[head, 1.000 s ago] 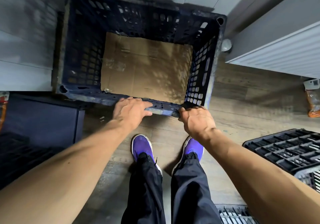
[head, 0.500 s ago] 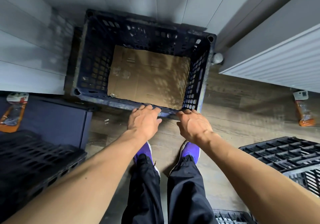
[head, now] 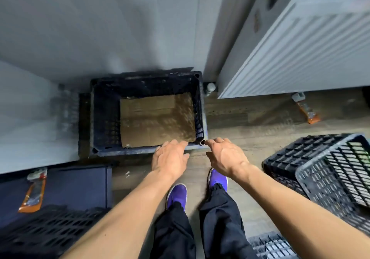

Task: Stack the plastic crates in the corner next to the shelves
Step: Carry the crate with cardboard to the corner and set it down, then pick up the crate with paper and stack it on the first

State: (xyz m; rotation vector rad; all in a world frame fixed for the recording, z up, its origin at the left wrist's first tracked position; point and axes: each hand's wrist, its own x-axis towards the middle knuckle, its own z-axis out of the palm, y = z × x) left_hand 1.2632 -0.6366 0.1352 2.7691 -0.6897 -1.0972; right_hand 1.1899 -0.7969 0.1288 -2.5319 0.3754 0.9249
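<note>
A dark blue plastic crate [head: 100,118] stands on the wooden floor in the corner, against the white wall, with a sheet of cardboard [head: 156,122] lying in its bottom. My left hand [head: 170,158] hovers just in front of the crate's near rim, fingers spread and holding nothing. My right hand [head: 226,156] is beside it, fingers apart, with one fingertip at the crate's near right corner. A black crate [head: 300,158] lies upside down at the right, with a grey crate [head: 336,178] tilted against it.
A white radiator [head: 300,48] juts out at the right, close to the corner crate. A dark blue box [head: 76,184] sits at the left with an orange packet [head: 33,192] on it. Another black crate [head: 46,232] fills the lower left. My purple shoes stand on the floor below.
The blue crate has gone down onto the floor in the corner. Both hands have let go of its near rim and opened. The view has risen and pulled back.
</note>
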